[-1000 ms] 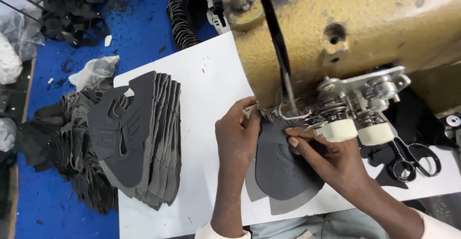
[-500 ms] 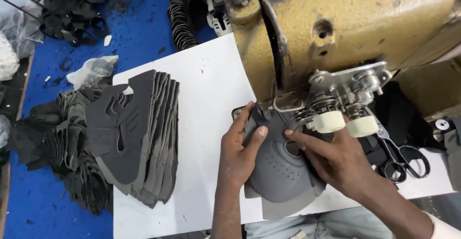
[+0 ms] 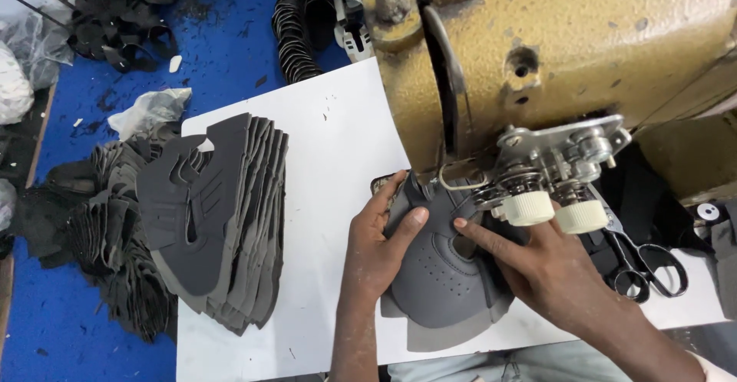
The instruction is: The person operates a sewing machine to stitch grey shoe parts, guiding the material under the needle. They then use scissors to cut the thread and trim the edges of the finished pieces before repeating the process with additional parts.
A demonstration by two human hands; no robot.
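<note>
A grey shoe upper piece lies on the white table under the head of a gold-coloured sewing machine. My left hand grips the piece's left edge, thumb on top. My right hand presses flat on its right side, index finger pointing towards the needle area, just below two white tension knobs. The needle itself is hidden behind the machine's parts.
A fanned stack of grey cut uppers sits on the table's left. More dark pieces hang off the left edge over a blue floor. Black scissors lie to the right of the machine.
The grey piece has turned and slid a little under the machine head. My left hand shifted from flat on the piece to gripping its left edge.
</note>
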